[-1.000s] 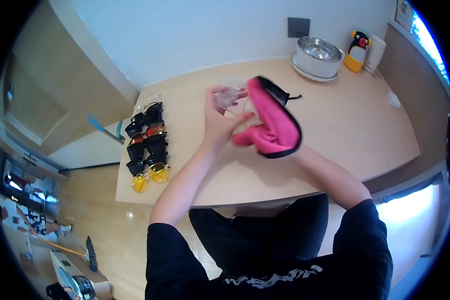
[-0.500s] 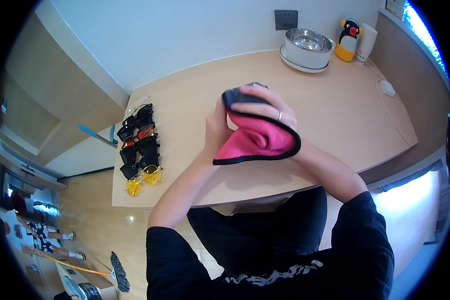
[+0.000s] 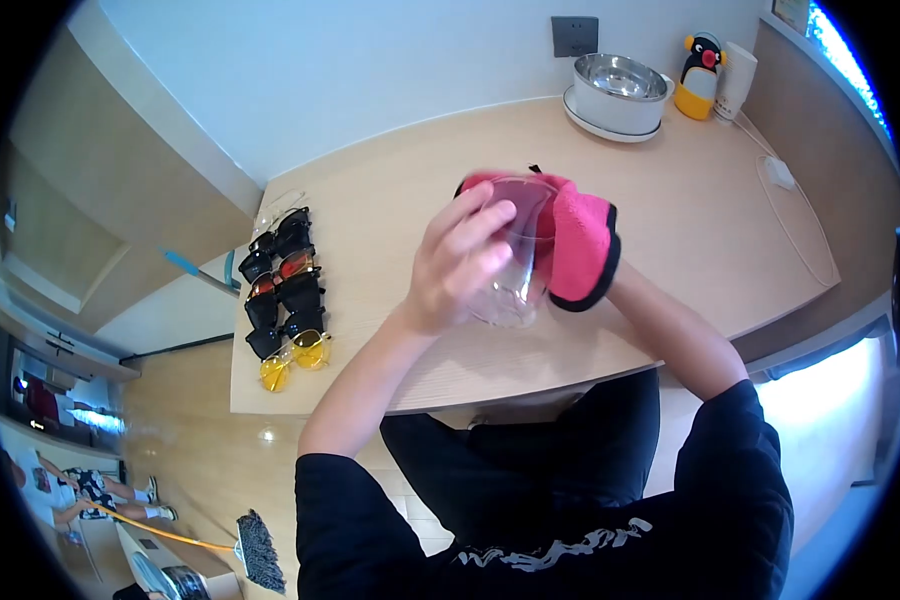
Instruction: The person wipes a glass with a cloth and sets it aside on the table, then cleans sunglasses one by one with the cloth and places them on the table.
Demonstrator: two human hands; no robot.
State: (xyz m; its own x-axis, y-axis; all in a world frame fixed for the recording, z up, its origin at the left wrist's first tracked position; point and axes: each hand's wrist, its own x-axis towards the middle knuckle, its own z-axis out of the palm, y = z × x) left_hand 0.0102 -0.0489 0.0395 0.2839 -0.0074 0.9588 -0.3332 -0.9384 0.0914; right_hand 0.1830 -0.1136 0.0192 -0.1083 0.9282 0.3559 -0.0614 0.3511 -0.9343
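My left hand (image 3: pixel 445 265) is closed around a clear drinking glass (image 3: pixel 510 290), with its fingers curled over the near side. A pink cloth with black edging (image 3: pixel 582 240) covers my right hand and wraps the glass's far and right side. Pink shows through the upper part of the glass. Only my right forearm (image 3: pixel 660 325) is visible, coming up from the lower right; the fingers of that hand are hidden under the cloth. Both hands are above the middle of the wooden table (image 3: pixel 400 180).
Several pairs of sunglasses and dark cases (image 3: pixel 295 290) line the table's left side. At the back right stand a steel-lined bowl (image 3: pixel 620 95), a penguin figure (image 3: pixel 700 80), a white cup (image 3: pixel 735 85) and a white cable (image 3: pixel 805 225). A person holds a mop (image 3: pixel 260 550) at lower left.
The cloth has turned from the dark side at its top, and the clear glass now shows. My left hand has come round to the glass's near side; my right hand has gone behind the cloth.
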